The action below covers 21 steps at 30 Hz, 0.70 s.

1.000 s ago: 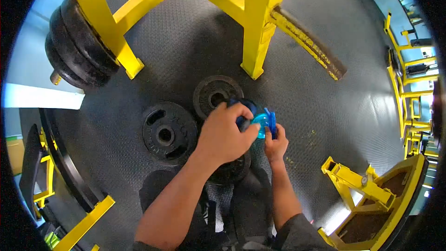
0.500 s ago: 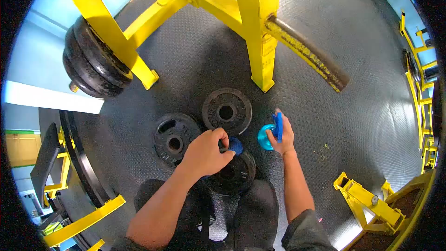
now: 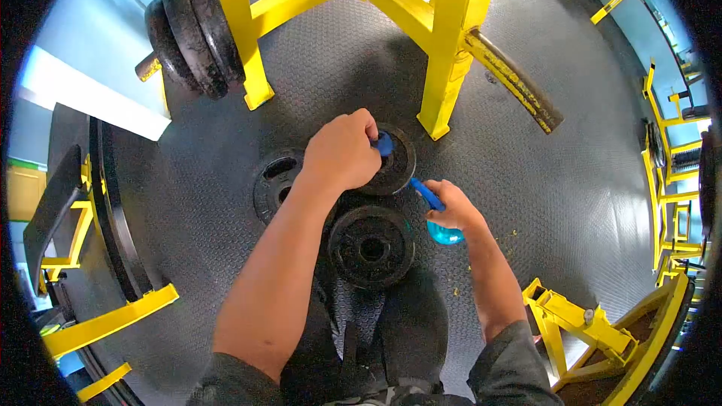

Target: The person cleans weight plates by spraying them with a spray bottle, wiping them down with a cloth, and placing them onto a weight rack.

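Note:
My left hand (image 3: 342, 150) is closed on a small rounded blue thing (image 3: 384, 143), mostly hidden by the fingers and over the far black weight plate (image 3: 404, 169). My right hand (image 3: 451, 207) grips a spray bottle (image 3: 445, 234) by its blue head, the nozzle towards that plate. Its clear turquoise body hangs below the hand. A near weight plate (image 3: 349, 253) lies flat on the floor, close to my knees. To the left, another plate with a slotted grip (image 3: 278, 169) is partly covered by my left forearm.
A yellow plate rack (image 3: 444, 68) stands ahead, with a bare peg (image 3: 519, 86) jutting right and several black plates (image 3: 197, 26) on its left peg. Yellow bench frames stand at lower left (image 3: 113, 319) and lower right (image 3: 587, 327). Black textured rubber flooring (image 3: 541, 195) surrounds the plates.
My left hand has moved from the near plate to the far plate with the blue thing. The spray bottle has turned, its head now pointing towards the far plate. The view has shifted.

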Each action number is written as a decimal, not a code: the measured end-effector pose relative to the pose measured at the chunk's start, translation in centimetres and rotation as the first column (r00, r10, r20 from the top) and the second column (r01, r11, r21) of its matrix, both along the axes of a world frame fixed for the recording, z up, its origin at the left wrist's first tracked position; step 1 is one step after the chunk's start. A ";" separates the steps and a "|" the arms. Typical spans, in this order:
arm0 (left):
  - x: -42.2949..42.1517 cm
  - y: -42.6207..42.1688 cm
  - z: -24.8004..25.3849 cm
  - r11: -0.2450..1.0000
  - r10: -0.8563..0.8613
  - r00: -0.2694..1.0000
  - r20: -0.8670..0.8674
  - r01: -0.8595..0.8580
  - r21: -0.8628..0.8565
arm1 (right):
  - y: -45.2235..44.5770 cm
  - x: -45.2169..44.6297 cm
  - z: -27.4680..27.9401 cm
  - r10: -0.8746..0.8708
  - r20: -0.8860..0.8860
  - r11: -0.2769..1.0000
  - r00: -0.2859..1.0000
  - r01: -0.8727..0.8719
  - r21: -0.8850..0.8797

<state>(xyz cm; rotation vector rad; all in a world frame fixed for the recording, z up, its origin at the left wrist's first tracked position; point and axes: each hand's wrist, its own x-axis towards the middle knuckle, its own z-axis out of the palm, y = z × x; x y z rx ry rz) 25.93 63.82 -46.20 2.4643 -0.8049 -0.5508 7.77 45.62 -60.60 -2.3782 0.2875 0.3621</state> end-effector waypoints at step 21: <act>0.0 -4.4 -6.1 0.949 -0.072 0.793 -0.605 -0.132 -0.285 | 0.1 -6.1 -11.1 -0.638 0.602 0.639 0.480 0.766 0.067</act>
